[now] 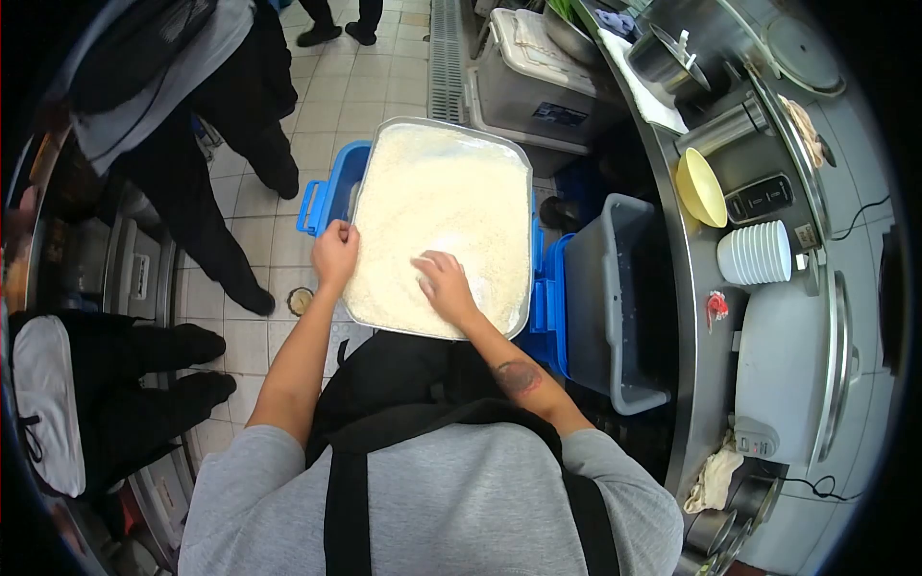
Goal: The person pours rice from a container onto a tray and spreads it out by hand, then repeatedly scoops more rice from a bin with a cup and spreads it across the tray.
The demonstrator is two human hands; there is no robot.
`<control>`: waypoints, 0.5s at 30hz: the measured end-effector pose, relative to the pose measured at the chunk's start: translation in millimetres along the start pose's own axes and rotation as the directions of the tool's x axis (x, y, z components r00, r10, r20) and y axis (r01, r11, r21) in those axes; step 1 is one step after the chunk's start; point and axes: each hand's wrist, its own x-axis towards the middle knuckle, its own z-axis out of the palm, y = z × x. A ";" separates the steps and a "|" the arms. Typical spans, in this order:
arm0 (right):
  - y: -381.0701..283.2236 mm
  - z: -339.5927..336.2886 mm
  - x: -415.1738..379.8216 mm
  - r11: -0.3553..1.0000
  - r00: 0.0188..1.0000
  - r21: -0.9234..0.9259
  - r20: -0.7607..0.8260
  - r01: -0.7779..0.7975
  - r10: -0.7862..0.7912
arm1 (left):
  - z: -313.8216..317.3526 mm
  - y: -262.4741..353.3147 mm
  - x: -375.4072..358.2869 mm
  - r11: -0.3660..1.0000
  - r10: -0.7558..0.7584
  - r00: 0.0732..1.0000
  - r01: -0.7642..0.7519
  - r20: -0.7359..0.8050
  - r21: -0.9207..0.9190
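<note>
A large rectangular tray (pixel 526 192) full of pale, flour-like powder (pixel 432 192) rests over a blue bin (pixel 336 192) in front of my body. At the tray's left edge, my left hand (pixel 336 254) grips the rim, its fingers bent over it. My right hand (pixel 445 283) lies on the powder near the middle of the tray's lower half, palm down, fingers apart and slightly curled. The fingertips touch the powder, and nothing is held in them.
Right of the tray stand a grey tub (pixel 624 298) and a steel counter (pixel 684 355) with a yellow bowl (pixel 701 187) and stacked white bowls (pixel 755 253). Two people in dark trousers are at the left; another's feet show at the top.
</note>
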 end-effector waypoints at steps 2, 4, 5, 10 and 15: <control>3.9 -10.3 -2.0 1.000 0.998 0.015 0.066 -0.013 0.012 | -1.7 -1.2 -1.4 1.000 0.011 1.000 -0.011 -0.001 0.007; 17.3 -21.8 -1.0 1.000 1.000 -0.010 0.030 -0.004 0.005 | -1.8 1.4 -1.2 1.000 -0.005 1.000 0.005 0.004 -0.002; 30.4 -23.9 -0.9 1.000 1.000 -0.014 0.027 -0.003 0.003 | -1.4 2.1 -0.9 1.000 -0.003 1.000 0.003 0.002 -0.005; 55.5 -39.1 7.7 0.951 0.906 0.023 -0.299 -0.307 0.300 | 0.3 -1.9 0.9 1.000 -0.013 1.000 0.013 0.011 0.000; 4.4 -78.8 35.4 0.868 0.870 0.223 -0.124 -0.444 0.477 | 0.2 0.2 -0.8 1.000 -0.024 1.000 0.024 0.013 0.016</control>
